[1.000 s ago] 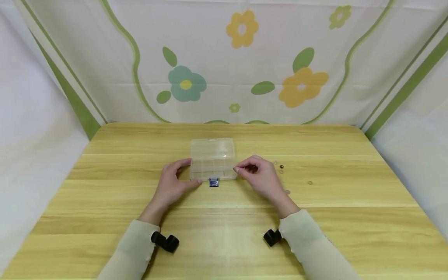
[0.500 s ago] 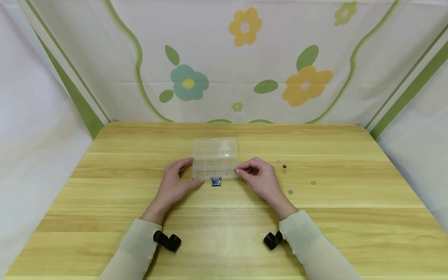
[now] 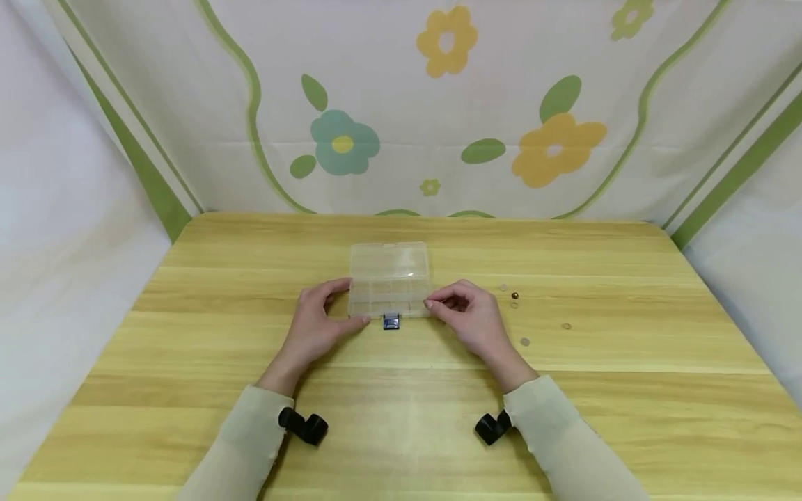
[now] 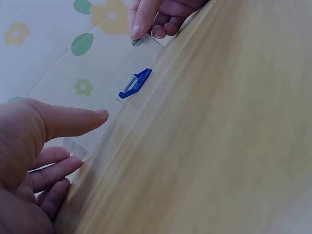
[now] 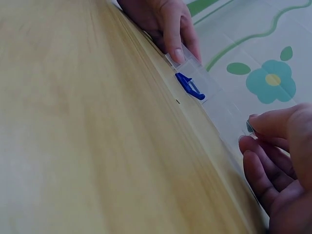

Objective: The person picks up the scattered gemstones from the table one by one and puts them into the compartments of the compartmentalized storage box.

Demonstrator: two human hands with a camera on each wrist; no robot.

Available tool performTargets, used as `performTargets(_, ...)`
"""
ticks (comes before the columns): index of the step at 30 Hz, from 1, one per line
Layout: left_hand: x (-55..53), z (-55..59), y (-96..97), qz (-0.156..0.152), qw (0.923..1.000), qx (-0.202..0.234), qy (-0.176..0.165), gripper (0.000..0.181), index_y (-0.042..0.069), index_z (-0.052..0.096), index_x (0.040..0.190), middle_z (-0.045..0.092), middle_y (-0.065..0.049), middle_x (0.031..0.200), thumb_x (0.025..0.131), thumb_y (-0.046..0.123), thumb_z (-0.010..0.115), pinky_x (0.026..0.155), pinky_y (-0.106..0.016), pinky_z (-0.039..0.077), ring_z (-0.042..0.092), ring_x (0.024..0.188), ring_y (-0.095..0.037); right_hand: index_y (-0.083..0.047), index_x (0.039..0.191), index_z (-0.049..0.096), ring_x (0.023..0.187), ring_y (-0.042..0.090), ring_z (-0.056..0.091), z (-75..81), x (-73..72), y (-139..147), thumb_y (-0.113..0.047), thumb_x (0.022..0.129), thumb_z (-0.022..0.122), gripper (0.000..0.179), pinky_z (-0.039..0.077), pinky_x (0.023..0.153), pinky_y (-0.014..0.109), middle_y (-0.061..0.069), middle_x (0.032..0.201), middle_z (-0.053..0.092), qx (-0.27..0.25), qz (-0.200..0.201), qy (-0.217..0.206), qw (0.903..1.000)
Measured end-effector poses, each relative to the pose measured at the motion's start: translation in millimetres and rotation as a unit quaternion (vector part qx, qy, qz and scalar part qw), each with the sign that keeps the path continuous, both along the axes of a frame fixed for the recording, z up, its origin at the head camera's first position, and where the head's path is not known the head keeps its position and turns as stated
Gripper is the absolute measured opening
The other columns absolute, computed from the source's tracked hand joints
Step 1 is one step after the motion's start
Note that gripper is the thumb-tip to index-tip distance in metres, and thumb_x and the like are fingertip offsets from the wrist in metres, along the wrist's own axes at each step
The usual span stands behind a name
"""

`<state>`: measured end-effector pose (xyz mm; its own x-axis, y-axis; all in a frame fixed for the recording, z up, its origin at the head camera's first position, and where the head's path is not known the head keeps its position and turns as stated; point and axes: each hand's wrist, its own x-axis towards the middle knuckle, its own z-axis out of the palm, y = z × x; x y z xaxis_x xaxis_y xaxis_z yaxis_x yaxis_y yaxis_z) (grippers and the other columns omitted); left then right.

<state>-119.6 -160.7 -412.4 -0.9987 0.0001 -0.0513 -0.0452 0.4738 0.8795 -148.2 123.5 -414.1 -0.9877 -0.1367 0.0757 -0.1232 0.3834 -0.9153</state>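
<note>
A clear plastic compartment box [image 3: 391, 298] lies on the table with its lid [image 3: 388, 260] raised at the back. A blue latch [image 3: 391, 322] hangs at its front edge. My left hand [image 3: 316, 327] holds the box's left end, thumb at the front and fingers round the side. At the right end, my right hand [image 3: 468, 314] pinches a small dark green piece [image 5: 249, 126] between thumb and forefinger, close to the box wall. Its exact kind is too small to tell. The other right fingers are curled beneath.
To the right of the right hand lie a shiny brown bead [image 3: 515, 296], small rings [image 3: 567, 326] and a flat pale disc [image 3: 525, 342]. A flowered cloth [image 3: 432, 104] hangs behind the table. Black wrist cameras [image 3: 307, 426] sit on both sleeves.
The head view has shifted a little, so the whole scene slides right and slightly up. Both hands keep nearly the same places at the box, the right still pinching the small piece.
</note>
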Motion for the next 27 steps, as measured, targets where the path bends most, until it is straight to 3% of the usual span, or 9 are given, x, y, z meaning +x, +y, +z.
performTargets(27, -1.2, 0.0, -0.1, 0.004, 1.0000, 0.001, -0.002, 0.077, 0.008, 0.056, 0.155, 0.051, -0.015, 0.154, 0.087, 0.021, 0.090, 0.127, -0.057, 0.032, 0.038, 0.147, -0.035, -0.013, 0.100, 0.083, 0.085, 0.016, 0.066, -0.7, -0.6, -1.0, -0.015, 0.093, 0.086, 0.008, 0.054, 0.072, 0.021, 0.006, 0.104, 0.075, 0.008, 0.002, 0.005, 1.0000)
